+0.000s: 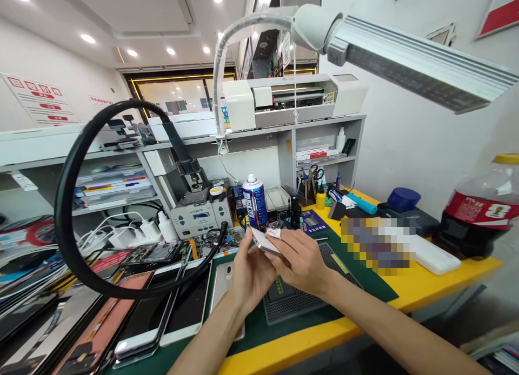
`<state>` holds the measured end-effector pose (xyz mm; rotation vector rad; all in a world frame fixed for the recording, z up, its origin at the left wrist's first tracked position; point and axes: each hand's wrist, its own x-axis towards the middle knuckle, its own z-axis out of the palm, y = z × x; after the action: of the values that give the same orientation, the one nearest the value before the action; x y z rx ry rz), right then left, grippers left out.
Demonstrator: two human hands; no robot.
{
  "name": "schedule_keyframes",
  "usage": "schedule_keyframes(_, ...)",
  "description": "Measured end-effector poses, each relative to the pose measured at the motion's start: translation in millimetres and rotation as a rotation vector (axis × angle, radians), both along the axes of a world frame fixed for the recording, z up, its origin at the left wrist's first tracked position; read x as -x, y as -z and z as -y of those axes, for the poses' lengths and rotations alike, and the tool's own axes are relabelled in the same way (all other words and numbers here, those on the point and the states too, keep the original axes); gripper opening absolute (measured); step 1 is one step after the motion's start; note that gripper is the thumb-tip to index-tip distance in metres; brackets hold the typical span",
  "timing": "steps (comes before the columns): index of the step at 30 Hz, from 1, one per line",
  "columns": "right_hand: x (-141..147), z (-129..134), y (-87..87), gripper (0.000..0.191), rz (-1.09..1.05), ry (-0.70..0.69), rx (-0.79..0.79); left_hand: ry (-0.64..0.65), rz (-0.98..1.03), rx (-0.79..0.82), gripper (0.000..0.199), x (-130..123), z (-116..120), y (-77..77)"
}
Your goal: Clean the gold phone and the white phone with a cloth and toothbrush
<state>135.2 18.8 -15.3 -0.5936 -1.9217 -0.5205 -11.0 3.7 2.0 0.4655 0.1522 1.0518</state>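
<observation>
Above the work mat, my left hand (250, 275) is closed around a slim silver-edged smartphone (264, 244), its thumb along the near side. My right hand (302, 260) bends over the same phone from the right. Its fingers press a small white piece of tissue or cloth (274, 233) onto the upper face. Most of the phone is hidden by the fingers. Below the hands lies a grey ridged repair pad (284, 313) on a green mat (367, 278). A gold phone back (221, 280) rests just left of my left wrist.
Several tablets and phones, including a white-framed one (187, 305), cover the left side. A looped black hose (60, 202) arches over them from a hot-air station (198, 217). Behind the hands stands a blue spray can (254, 202). A cola bottle (474, 207) stands right; a lamp (413, 61) hangs overhead.
</observation>
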Motion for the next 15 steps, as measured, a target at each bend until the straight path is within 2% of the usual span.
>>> schedule_keyframes(9,-0.8,1.5,-0.9,0.037,0.007,0.017,0.079,-0.206,-0.080,-0.079,0.027,-3.3,-3.5,0.9)
schedule_keyframes(15,0.2,4.2,-3.4,0.041,-0.071,-0.039,0.029,-0.313,-0.372,-0.260,0.030,-3.0,-1.4,7.8)
